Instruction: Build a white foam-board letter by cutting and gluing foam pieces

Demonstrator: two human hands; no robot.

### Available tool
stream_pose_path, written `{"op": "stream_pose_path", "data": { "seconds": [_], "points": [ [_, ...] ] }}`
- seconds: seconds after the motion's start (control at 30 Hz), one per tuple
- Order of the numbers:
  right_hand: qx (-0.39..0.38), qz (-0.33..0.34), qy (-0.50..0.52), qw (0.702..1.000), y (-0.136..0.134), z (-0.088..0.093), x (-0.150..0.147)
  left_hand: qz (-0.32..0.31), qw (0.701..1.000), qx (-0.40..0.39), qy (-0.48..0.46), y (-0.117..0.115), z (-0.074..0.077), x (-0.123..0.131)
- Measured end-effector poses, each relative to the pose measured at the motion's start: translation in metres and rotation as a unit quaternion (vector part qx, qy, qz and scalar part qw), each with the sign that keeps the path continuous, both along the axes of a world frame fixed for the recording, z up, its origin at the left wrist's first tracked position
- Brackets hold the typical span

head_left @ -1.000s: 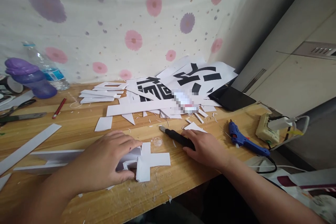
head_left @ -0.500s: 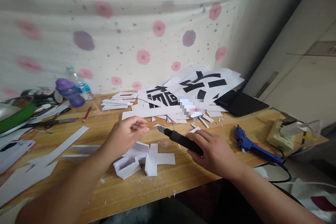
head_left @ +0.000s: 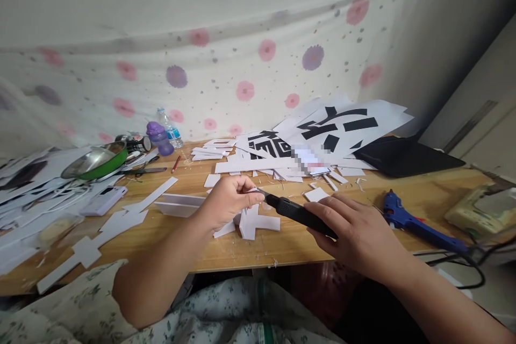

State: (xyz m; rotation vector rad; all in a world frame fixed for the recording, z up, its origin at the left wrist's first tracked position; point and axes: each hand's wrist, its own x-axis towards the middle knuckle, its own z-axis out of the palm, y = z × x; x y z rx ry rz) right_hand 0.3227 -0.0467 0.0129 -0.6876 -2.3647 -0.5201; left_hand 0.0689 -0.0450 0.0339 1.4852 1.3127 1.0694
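My right hand (head_left: 358,234) grips a black utility knife (head_left: 296,211) by its handle, held above the wooden table (head_left: 322,236) with the blade end pointing left. My left hand (head_left: 228,201) is raised in front of it, fingers pinched together at the knife's blade tip. Below both hands lies a white folded cross-shaped foam-board piece (head_left: 253,223) on the table.
A blue glue gun (head_left: 407,219) lies at the right, its cord running off the edge. White sheets with black characters (head_left: 342,126) and a black tablet (head_left: 407,156) sit behind. White strips (head_left: 153,201), a green bowl (head_left: 99,161), scissors and a purple bottle (head_left: 160,137) lie to the left.
My left hand let go of the white piece and rose to the knife's tip. My right hand lifted the knife off the table. The view pulled back and swung left.
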Motion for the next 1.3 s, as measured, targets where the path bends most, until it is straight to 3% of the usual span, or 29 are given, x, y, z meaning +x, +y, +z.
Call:
{"op": "stream_pose_path", "data": {
  "seconds": [0.27, 0.63, 0.87, 1.3],
  "points": [
    [0.004, 0.009, -0.013, 1.000, -0.018, -0.003, 0.007, 0.007, 0.999, 0.001, -0.042, -0.029, -0.002, 0.006],
    [-0.034, 0.024, -0.008, 0.999, -0.042, -0.010, 0.008, 0.068, 0.996, 0.048, -0.035, -0.058, -0.019, 0.018],
    [-0.050, 0.022, 0.003, 0.998, -0.049, -0.012, 0.005, 0.117, 0.989, 0.094, 0.003, -0.067, -0.029, 0.020],
    [-0.054, 0.039, 0.005, 0.998, -0.045, -0.019, -0.006, 0.169, 0.982, 0.087, 0.010, -0.074, -0.032, 0.016]
  ]
}}
